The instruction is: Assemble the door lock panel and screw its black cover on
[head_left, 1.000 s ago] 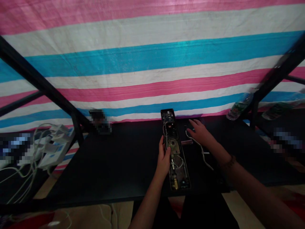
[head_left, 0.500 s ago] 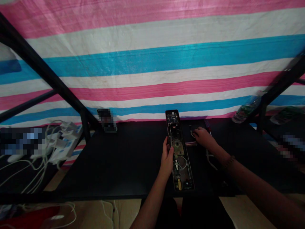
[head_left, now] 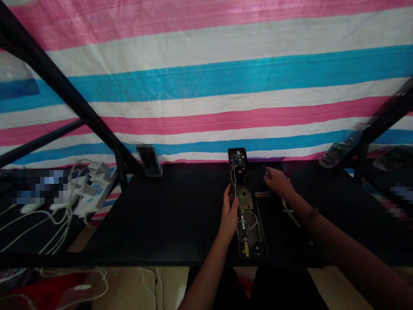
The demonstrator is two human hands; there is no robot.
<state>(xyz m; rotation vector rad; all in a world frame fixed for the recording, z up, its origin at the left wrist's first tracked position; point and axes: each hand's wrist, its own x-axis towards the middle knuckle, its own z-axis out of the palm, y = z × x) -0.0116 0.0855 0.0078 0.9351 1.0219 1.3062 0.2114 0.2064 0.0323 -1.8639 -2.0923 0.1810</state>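
An opened electronic door lock panel [head_left: 247, 202], long and black, lies lengthwise on the black table with its inside facing up. A circuit board, white wires and a brass-coloured part show in it. My left hand [head_left: 229, 211] is closed around its left edge, thumb on top. To the right of the panel my right hand [head_left: 278, 181] pinches a thin white cable with a small dark tip, just above the table. Fingers hide most of that cable. Beneath the hand, a pinkish rod-like piece [head_left: 263, 195] sits against the panel's right side.
A white cord [head_left: 292, 213] lies under my right forearm. Behind that hand is a slim red-and-dark tool [head_left: 285, 169]. A plastic bottle [head_left: 343, 148] leans at the back right. White power strips and cables [head_left: 93, 189] crowd the left. Black metal bars [head_left: 84, 107] frame the table.
My right hand has turned slightly and lifted the dark tip a little farther back. My left hand still grips the panel. The whole view has shifted slightly.
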